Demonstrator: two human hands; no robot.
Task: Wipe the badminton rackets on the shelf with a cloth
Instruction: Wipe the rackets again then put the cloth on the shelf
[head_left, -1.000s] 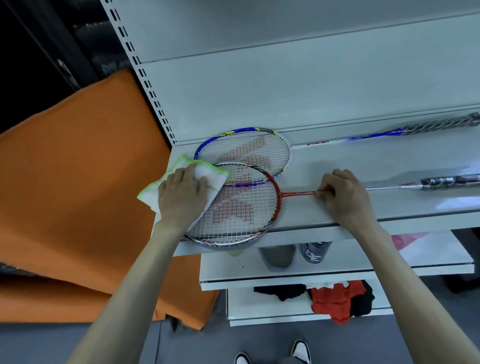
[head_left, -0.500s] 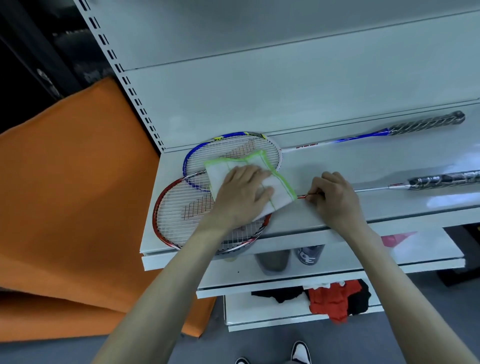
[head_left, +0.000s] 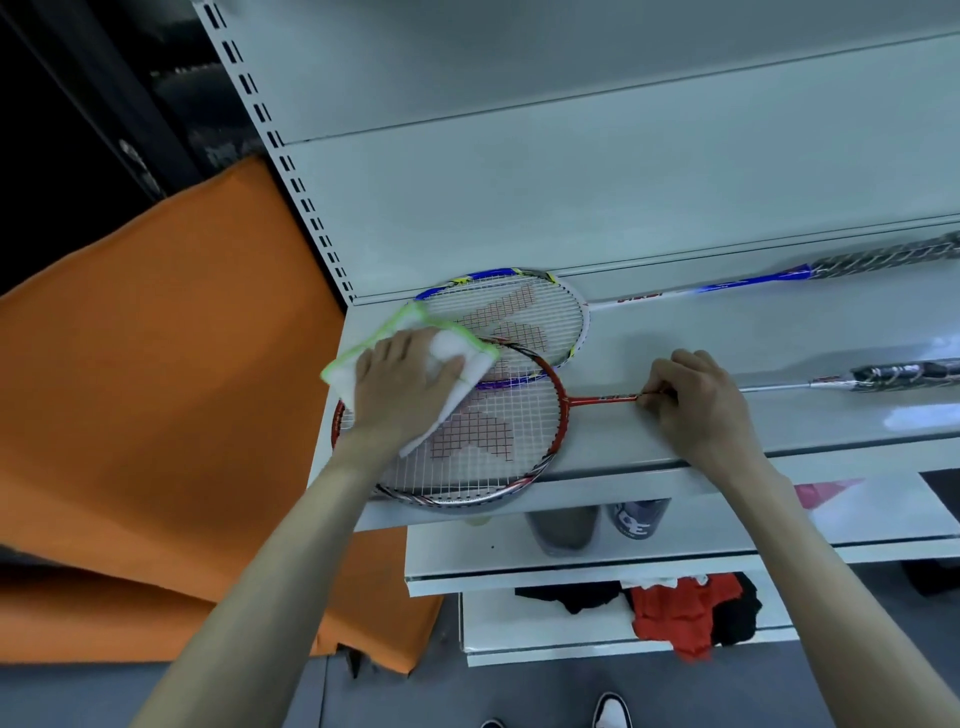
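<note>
The red racket (head_left: 483, 431) (white strings, red logo) lay on the white shelf (head_left: 727, 431), overlapping the blue racket (head_left: 524, 312) at 12 o'clock. The left hand (head_left: 400, 384) pressed the green-edged cloth (head_left: 415, 358) flat-fingered on its head; the right hand (head_left: 696, 400) pinched its shaft.

red racket (head_left: 558, 410), blue racket (head_left: 498, 274), green-edged white cloth (head_left: 363, 353)
</note>
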